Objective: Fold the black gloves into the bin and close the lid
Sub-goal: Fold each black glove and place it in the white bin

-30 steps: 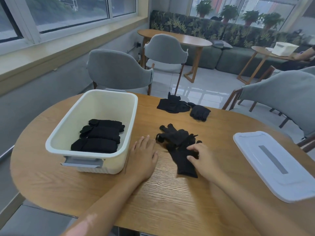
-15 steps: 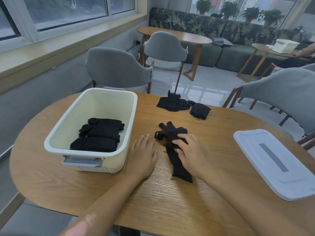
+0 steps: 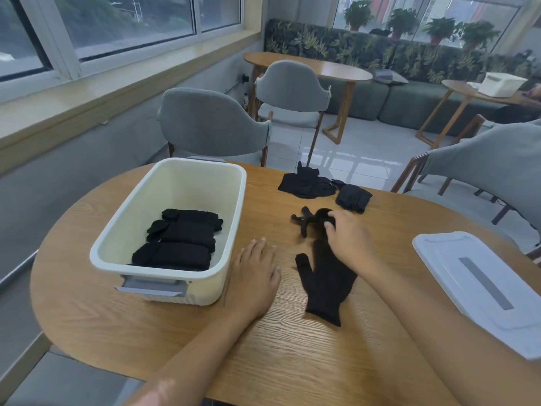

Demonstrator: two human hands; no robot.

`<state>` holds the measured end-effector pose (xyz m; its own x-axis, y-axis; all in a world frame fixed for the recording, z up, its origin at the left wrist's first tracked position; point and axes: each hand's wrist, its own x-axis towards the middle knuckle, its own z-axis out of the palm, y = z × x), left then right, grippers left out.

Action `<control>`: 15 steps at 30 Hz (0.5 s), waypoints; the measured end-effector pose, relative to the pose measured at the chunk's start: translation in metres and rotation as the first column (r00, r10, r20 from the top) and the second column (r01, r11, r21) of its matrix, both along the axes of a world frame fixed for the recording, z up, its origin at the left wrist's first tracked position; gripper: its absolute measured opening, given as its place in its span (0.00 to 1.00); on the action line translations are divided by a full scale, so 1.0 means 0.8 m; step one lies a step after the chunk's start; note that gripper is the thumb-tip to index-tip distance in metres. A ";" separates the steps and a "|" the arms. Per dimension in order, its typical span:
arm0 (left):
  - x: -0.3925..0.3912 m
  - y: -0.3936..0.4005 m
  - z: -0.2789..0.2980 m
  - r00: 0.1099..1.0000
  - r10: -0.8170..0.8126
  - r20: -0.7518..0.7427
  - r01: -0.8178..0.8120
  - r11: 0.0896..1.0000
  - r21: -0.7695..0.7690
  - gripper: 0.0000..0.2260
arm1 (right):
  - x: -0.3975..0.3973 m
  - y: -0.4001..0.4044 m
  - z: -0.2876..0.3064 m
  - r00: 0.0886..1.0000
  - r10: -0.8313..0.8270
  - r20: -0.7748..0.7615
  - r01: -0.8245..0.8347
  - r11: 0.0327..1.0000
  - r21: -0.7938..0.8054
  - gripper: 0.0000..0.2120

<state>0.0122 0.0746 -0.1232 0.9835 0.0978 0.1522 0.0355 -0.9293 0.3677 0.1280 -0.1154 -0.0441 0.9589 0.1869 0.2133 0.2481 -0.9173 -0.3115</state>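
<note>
A cream bin (image 3: 234, 230) stands on the left of the wooden table with three folded black gloves (image 3: 178, 238) stacked inside. One black glove (image 3: 325, 279) lies flat in front of me. Just beyond it, my right hand (image 3: 348, 238) grips a second, bunched black glove (image 3: 310, 219) whose fingers stick out to the left. Flat on the table beside the bin rests my left hand (image 3: 254, 276), holding nothing. The white lid (image 3: 480, 288) lies on the right side of the table.
More loose black gloves (image 3: 307, 184) and a folded one (image 3: 352, 197) sit at the table's far edge. Grey chairs stand beyond the table (image 3: 278, 361) and at the right. Another table and a sofa are farther back.
My right hand has moved away from me, from the near glove to the bunched one beyond it. The near glove now lies flat and uncovered. My left hand has stayed put.
</note>
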 end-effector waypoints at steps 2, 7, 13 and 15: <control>-0.001 0.000 0.001 1.000 0.003 -0.008 -0.003 1.000 -0.002 0.24 | 0.012 -0.008 0.008 0.998 -0.069 -0.013 0.070 0.990 0.121 0.15; 0.000 0.000 0.001 1.000 0.003 -0.018 -0.003 1.000 0.009 0.24 | 0.028 -0.027 0.025 0.949 -0.235 -0.212 0.314 0.778 0.544 0.20; 0.001 -0.001 0.001 1.000 0.006 -0.009 -0.006 1.000 0.007 0.24 | 0.025 -0.057 0.034 0.862 0.046 -0.504 0.465 0.323 0.824 0.10; 0.000 -0.002 0.001 1.000 0.003 -0.008 -0.003 1.000 0.003 0.24 | 0.019 -0.070 0.034 0.832 0.146 -0.535 0.508 0.183 0.842 0.16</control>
